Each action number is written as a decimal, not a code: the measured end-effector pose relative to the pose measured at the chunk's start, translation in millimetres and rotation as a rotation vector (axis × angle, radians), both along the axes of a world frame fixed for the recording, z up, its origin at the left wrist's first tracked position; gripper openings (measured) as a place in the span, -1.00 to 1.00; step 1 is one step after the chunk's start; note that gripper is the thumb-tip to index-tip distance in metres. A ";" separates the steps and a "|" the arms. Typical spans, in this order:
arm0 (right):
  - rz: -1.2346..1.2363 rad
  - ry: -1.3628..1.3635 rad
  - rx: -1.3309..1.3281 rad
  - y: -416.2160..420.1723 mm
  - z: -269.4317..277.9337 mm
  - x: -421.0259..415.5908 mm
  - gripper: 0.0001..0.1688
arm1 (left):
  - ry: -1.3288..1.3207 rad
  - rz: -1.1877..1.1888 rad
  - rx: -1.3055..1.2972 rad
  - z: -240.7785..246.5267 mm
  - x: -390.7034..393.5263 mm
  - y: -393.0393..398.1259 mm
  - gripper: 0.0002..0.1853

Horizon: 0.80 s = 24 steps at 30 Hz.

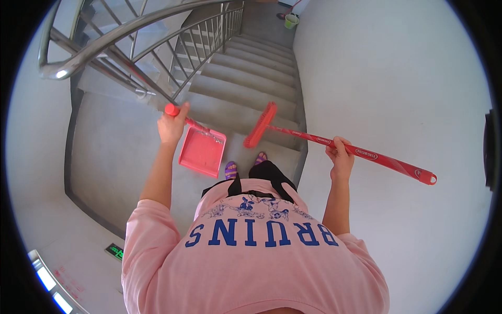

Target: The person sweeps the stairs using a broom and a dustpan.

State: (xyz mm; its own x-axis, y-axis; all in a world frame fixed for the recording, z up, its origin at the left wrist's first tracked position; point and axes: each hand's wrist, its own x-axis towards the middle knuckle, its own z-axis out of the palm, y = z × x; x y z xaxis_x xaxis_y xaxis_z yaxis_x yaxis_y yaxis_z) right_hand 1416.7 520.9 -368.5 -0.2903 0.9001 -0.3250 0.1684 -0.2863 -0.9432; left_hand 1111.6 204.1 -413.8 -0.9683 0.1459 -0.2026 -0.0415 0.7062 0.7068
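My left hand (171, 127) grips the top of the handle of a red long-handled dustpan (202, 153). Its pan appears close to the landing, left of my feet, with some grey debris along its back edge. In my right hand (341, 157) is the red handle of a broom (370, 155), held partway along with its capped end pointing out to the right. The broom head (261, 125), with red bristles, is in front of my feet near the upper steps; I cannot tell whether it touches the floor.
Concrete stairs (251, 80) descend ahead, with a metal railing (129, 29) on the left and a white wall (384, 78) on the right. Far below, a light green bucket (291, 21) stands by the wall. My feet in purple sandals (231, 169) are on the landing (117, 149).
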 end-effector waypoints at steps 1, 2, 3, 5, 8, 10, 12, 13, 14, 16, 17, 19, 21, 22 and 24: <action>-0.010 0.008 0.003 3.6 1.8 -2.4 -0.82 | 0.026 -0.019 0.015 6.7 -7.9 10.6 -0.48; -0.019 0.015 0.006 7.7 2.1 -4.0 -0.82 | 0.066 -0.013 0.042 15.3 -12.3 22.5 -0.47; -0.025 0.026 0.003 13.1 1.7 -4.1 -0.82 | 0.087 -0.015 0.050 22.1 -17.5 32.8 -0.47; -0.036 0.047 -0.003 24.2 -0.7 -1.7 -0.80 | 0.127 -0.018 0.065 30.6 -26.4 54.0 -0.45; -0.008 0.071 0.003 41.8 -7.2 6.1 -0.79 | 0.100 -0.027 0.062 35.3 -37.8 80.9 -0.46; 0.002 0.096 0.002 43.1 -7.8 10.4 -0.79 | 0.097 -0.029 0.104 40.5 -34.6 93.8 -0.47; 0.013 0.099 -0.003 42.8 -3.6 12.8 -0.79 | 0.076 -0.010 0.189 36.5 -36.9 102.3 -0.50; 0.022 0.086 -0.004 46.4 -1.1 12.4 -0.78 | 0.044 -0.006 0.235 28.4 -38.4 109.7 -0.50; 0.033 0.074 -0.005 50.4 0.5 11.5 -0.78 | 0.014 0.000 0.280 21.4 -40.4 117.0 -0.50; 0.061 0.028 0.015 65.9 -11.1 18.9 -0.79 | -0.035 0.004 0.330 12.4 -40.5 133.6 -0.53; 0.075 0.006 0.025 71.5 -16.1 20.6 -0.80 | -0.049 0.005 0.336 9.4 -40.3 143.1 -0.55; 0.058 0.008 -0.003 74.8 -15.5 17.0 -0.78 | -0.079 0.007 0.334 -7.3 -43.8 155.3 -0.57; 0.038 -0.007 -0.019 78.0 -14.7 11.0 -0.78 | -0.094 -0.001 0.323 -36.2 -55.5 164.0 -0.60; 0.026 -0.022 -0.021 77.6 -15.9 8.1 -0.78 | -0.101 0.009 0.322 -55.5 -64.4 167.0 -0.61; 0.008 -0.033 -0.028 77.9 -22.1 4.8 -0.78 | -0.124 0.019 0.319 -94.5 -79.5 173.6 -0.62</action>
State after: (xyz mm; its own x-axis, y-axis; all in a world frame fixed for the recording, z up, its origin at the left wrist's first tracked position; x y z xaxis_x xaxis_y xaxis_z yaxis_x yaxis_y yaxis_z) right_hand 1421.6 598.9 -390.5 -0.2863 0.8883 -0.3591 0.2016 -0.3106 -0.9289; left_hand 1032.1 377.7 -508.3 -0.9423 0.2033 -0.2661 -0.1518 0.4490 0.8806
